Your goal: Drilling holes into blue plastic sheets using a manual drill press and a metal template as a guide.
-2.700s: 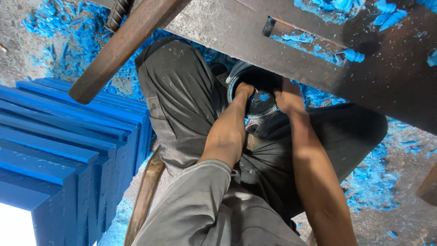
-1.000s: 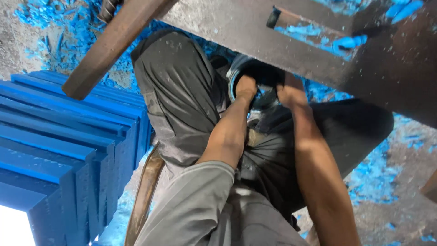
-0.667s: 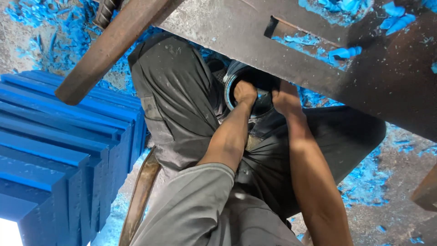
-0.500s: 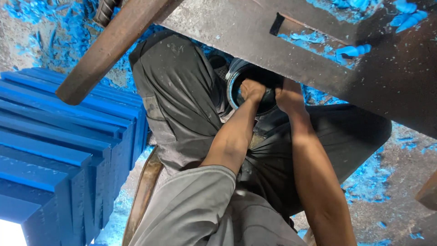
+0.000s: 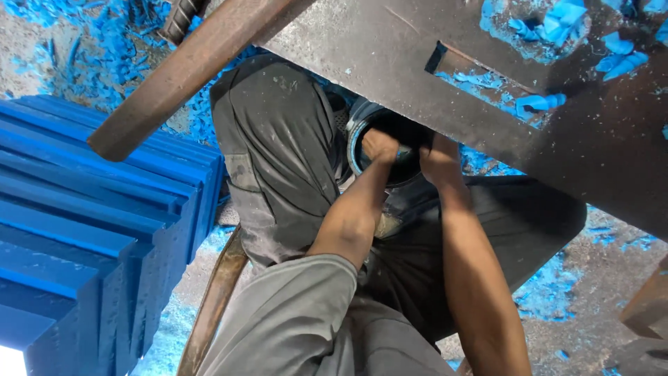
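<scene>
I sit with my knees apart under a dark metal work table (image 5: 417, 63). Between my legs stands a round dark container with a blue rim (image 5: 356, 136), half hidden by the table's edge. My left hand (image 5: 379, 145) is curled into a fist inside the container's mouth; whether it holds anything is hidden. My right hand (image 5: 437, 154) rests on the container's right rim, its fingers tucked under the table and out of sight.
A stack of blue plastic panels (image 5: 90, 230) stands at my left. A rusty steel bar (image 5: 188, 69) crosses above my left knee. Blue shavings (image 5: 550, 292) litter the concrete floor and the table's cut-out (image 5: 487, 80). A brown curved strip (image 5: 216, 299) lies beside my left thigh.
My left hand has pushed a little deeper into the container's mouth. The right hand has stayed on the rim. The view has shifted slightly.
</scene>
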